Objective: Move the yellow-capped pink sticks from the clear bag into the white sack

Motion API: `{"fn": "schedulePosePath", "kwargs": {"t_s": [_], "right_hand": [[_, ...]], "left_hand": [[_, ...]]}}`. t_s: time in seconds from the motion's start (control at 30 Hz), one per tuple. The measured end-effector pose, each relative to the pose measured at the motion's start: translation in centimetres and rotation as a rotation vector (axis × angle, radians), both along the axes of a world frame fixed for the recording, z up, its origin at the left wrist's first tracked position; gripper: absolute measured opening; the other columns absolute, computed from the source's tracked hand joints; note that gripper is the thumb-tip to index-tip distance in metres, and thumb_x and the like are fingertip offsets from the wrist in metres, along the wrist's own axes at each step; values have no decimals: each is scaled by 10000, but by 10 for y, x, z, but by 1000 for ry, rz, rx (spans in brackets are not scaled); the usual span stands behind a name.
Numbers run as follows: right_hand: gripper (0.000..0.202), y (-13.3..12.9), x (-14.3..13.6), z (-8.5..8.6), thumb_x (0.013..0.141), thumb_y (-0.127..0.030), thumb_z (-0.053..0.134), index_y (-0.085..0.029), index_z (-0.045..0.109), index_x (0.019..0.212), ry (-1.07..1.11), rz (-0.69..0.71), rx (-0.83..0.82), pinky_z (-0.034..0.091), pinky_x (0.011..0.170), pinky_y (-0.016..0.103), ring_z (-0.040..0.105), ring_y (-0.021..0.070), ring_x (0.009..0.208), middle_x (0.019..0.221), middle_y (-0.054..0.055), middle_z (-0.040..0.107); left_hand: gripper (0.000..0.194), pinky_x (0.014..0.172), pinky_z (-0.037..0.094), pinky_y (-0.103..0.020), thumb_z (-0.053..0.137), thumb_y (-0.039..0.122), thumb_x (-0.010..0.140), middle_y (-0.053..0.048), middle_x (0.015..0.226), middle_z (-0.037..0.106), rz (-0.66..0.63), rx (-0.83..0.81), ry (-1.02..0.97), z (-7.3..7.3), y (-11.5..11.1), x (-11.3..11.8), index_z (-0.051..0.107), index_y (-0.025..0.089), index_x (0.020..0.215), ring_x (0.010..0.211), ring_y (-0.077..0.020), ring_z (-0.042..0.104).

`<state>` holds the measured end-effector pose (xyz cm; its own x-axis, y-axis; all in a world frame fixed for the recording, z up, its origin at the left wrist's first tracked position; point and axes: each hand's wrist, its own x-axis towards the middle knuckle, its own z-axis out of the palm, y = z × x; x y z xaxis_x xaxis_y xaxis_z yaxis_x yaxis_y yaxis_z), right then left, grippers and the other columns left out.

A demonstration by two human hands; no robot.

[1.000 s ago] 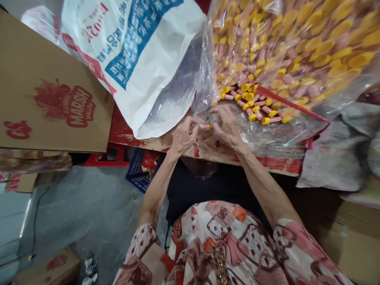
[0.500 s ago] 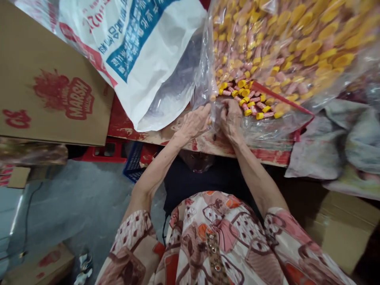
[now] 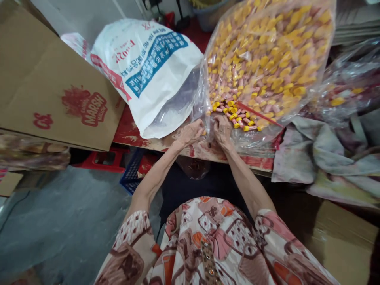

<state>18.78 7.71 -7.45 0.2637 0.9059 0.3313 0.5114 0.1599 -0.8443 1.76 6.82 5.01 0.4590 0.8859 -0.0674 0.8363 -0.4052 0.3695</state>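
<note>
Tubes with yellow caps lie in a loose spill at the mouth of the clear bag, on the red board, just beyond my fingertips. A second ago I had one small tube pinched between both hands out in the open; now both hands have gone forward to the bag's mouth and that tube is no longer in plain sight. My left hand is curled, fingers narrow and bunched against the plastic edge; a speck of yellow shows by its fingertips, but I cannot tell whether it grips a tube or only the film. My right hand sits just beside it, fingers bent down onto the plastic near the spilled tubes; whether it holds anything I cannot tell. My view has also lifted, so more of the full bag shows. I judge the handled tube has been put with the pile and my hands are at the heap for another. The white sack and the carton lie to my left, untouched
</note>
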Motion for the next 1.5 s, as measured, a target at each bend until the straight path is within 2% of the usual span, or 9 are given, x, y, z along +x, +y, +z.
{"fn": "schedulePosePath", "kwargs": {"t_s": [0.23, 0.4, 0.53, 0.67, 0.83, 0.97, 1.17, 1.33, 1.5], "right_hand": [[250, 1, -1, -1, 949, -119, 459, -244, 656, 1040, 12, 3, 8, 542, 1040, 448, 651, 297, 1116, 1163, 130, 726], [239, -2, -1, 4, 925, -114, 466, -246, 660, 973, 16, 35, 40, 544, 1038, 437, 647, 287, 1065, 1091, 104, 734], [238, -1, 0, 4, 919, -110, 486, -235, 682, 970, 3, 34, 44, 552, 1017, 436, 663, 286, 1029, 1064, 101, 739], [257, -1, 2, 1, 926, -104, 480, -232, 694, 988, -12, 22, 31, 553, 1022, 411, 678, 279, 1064, 1089, 109, 755], [250, -1, 5, -1, 925, -99, 479, -242, 681, 967, -30, 22, 59, 555, 1002, 391, 677, 266, 1048, 1059, 92, 757], [246, 0, 6, -1, 939, -102, 483, -243, 684, 956, -29, 19, 60, 556, 991, 384, 678, 263, 1028, 1036, 89, 755], [246, -1, 10, -1, 944, -132, 468, -238, 689, 967, -73, 22, 65, 558, 1028, 419, 682, 271, 1022, 1022, 91, 749], [251, -5, 10, 0, 963, -162, 448, -231, 667, 1066, -143, -74, 80, 538, 1113, 486, 658, 295, 1122, 1116, 124, 713], [344, -5, 9, 2, 908, -120, 447, -217, 644, 1172, -218, -120, 51, 495, 1192, 526, 621, 308, 1252, 1261, 159, 659]], "left_hand": [[185, 912, 527, -367, 599, 194, 1080, -100, 1100, 769, 15, -40, 35, 6, -5, 5, 711, 182, 1227, 983, -266, 725], [143, 827, 543, -288, 628, 271, 1084, -20, 951, 766, 91, -142, -144, 21, -3, -5, 731, 187, 1140, 819, -176, 704], [184, 764, 524, -258, 586, 317, 1116, 1, 937, 751, 111, -18, -345, 30, -9, -18, 711, 203, 1190, 740, -137, 670], [114, 816, 525, -275, 638, 278, 1099, 0, 930, 733, 148, 129, -344, 9, -15, -14, 693, 219, 1180, 802, -159, 683], [45, 762, 527, -283, 673, 217, 1065, 18, 845, 700, 149, -127, -350, -23, -9, -13, 628, 215, 1064, 753, -166, 687], [104, 669, 520, -272, 602, 318, 1131, 9, 913, 745, 191, -238, -502, -30, -9, -28, 630, 220, 1150, 633, -135, 662], [76, 861, 565, -345, 734, 219, 1038, -40, 962, 746, 104, 17, -363, -41, -17, -22, 660, 216, 1023, 899, -221, 725], [74, 938, 581, -370, 684, 284, 1094, -76, 1132, 765, 127, 95, -507, -42, -27, -18, 671, 222, 1132, 1022, -237, 734], [104, 835, 572, -326, 731, 272, 1055, -16, 903, 738, 163, -90, -575, -52, -36, -22, 643, 223, 1030, 831, -203, 723]]}}
